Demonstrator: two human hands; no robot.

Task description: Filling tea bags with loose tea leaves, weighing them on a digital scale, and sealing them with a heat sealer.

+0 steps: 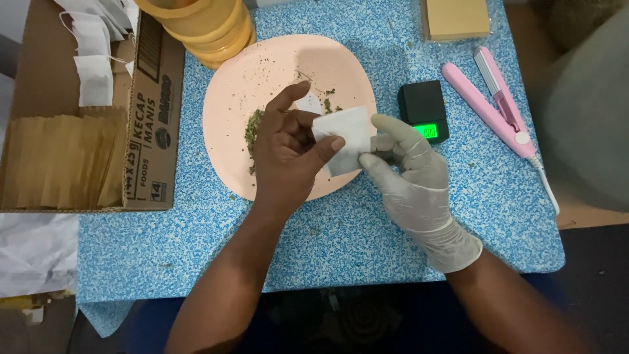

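Note:
A small white paper sachet [344,136] is held over a pale pink plate [275,65] between both hands. My bare left hand [285,154] pinches its left edge with thumb and fingers. My right hand [409,174], in a white glove, grips its right edge. Loose green dried leaves [251,131] lie on the plate beside and under my left hand, with crumbs scattered across the plate.
A black pocket scale [423,110] with a lit green display sits right of the plate. A pink heat sealer [496,105] lies further right. A cardboard box [88,118] with brown and white sachets stands left; yellow bowls [206,29] and a brown packet [455,18] lie behind.

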